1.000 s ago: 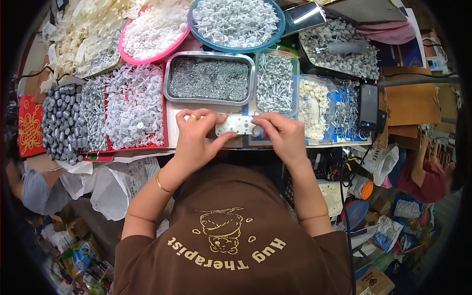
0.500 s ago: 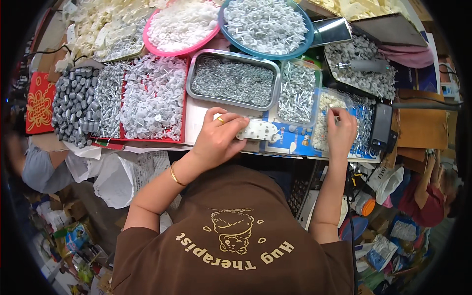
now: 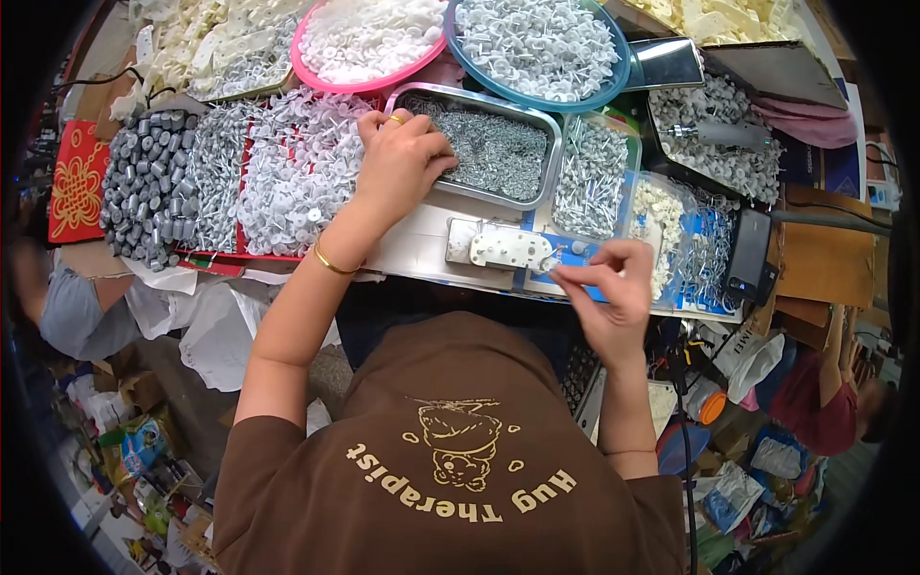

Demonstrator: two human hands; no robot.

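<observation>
So the white plate (image 3: 513,249), the one dotted with little holes, is sitting on a metal block (image 3: 462,241), just left of the right hand (image 3: 606,287) and down to the right of the left hand (image 3: 407,153), well clear of that one. The right hand has its thumb and first finger pinched together right at the plate's near end. There's something small and pale by those fingertips, but honestly it's too tiny to tell if it's actually between them.

Left hand's got its fingers bent down at the left end of the metal tray (image 3: 553,158) full of tiny metal pins. Can't tell if it's gripping any, the tips are hidden from me. There's a ring on one finger and a bangle (image 3: 331,261) on that wrist.

Just left of the left hand is a big heap of white-headed nails (image 3: 307,182), and way further left a pile of grey metal plugs (image 3: 149,187). Beyond that hand sits a pink bowl (image 3: 337,88) of white bits. Just past the right hand are some cream bits (image 3: 661,220), with a black gadget (image 3: 750,254) further right.
</observation>
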